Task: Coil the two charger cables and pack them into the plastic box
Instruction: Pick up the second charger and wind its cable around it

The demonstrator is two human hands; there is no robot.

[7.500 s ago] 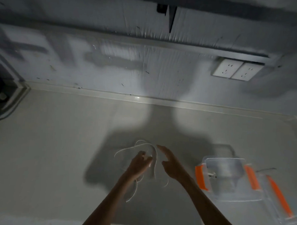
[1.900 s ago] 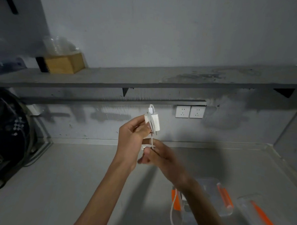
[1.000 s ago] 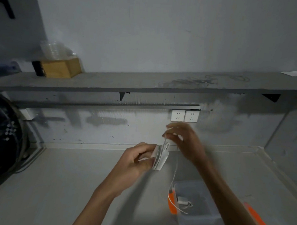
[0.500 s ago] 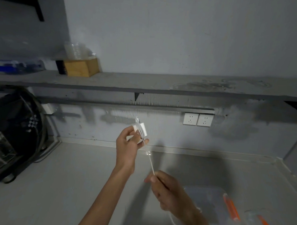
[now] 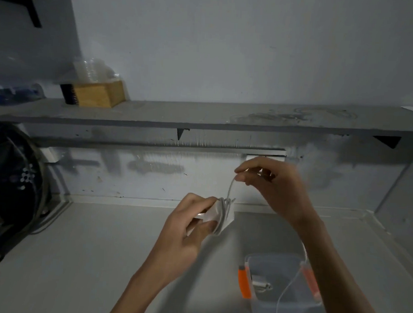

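Head camera showed a grey counter under a long grey shelf, with a black machine at the counter's left end. On the shelf stood a wooden box with clear plastic cups stacked on top. A clear plastic box with orange clips sat open on the counter at lower right, and a white charger lay inside it. Above the counter, the left hand was closed around a white charger block, thumb and fingers clamping it, with several turns of white cable wound around the block. The right hand was raised higher, near the wall, with thumb and fingertips pinched on the cable, which ran taut down to the wound turns. The cable's loose tail hung behind the right forearm and dropped over the box, running out of the bottom of the picture.
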